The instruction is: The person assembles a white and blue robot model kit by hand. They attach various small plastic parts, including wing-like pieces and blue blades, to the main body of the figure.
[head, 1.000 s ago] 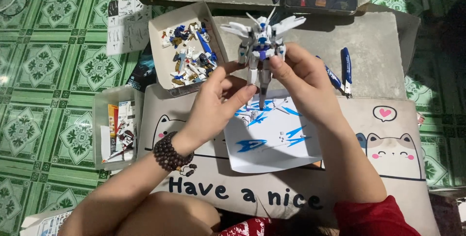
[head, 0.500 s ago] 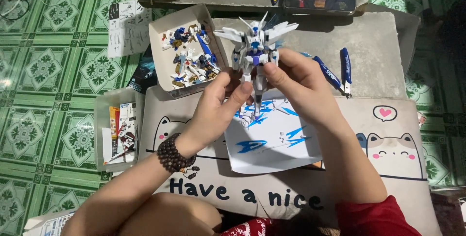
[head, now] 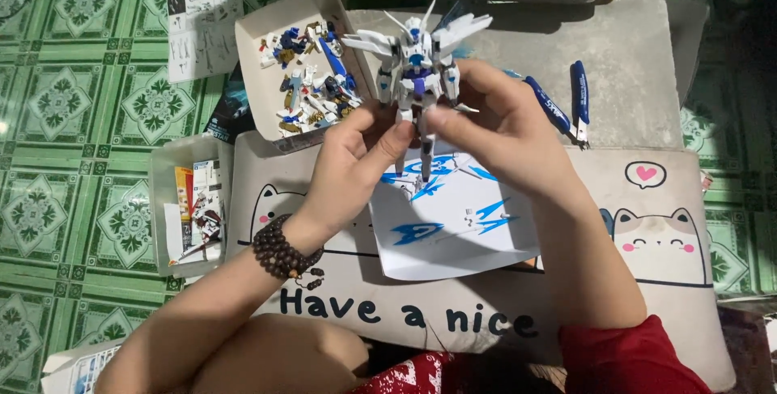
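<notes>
Both hands, the left hand (head: 352, 163) and right hand (head: 494, 131), are closing fingers around a white-and-blue winged plastic robot model (head: 417, 70), keeping it upright. They are holding it above the white sheet of blue stickers (head: 453, 224), beside the open cardboard tray of small parts (head: 303, 70).

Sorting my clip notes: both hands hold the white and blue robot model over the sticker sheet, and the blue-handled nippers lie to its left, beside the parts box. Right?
Not quite. The blue-handled nippers lie to the right of the robot model, away from the parts box, as the head view shows. The left hand and right hand do hold it over the sticker sheet.
</notes>
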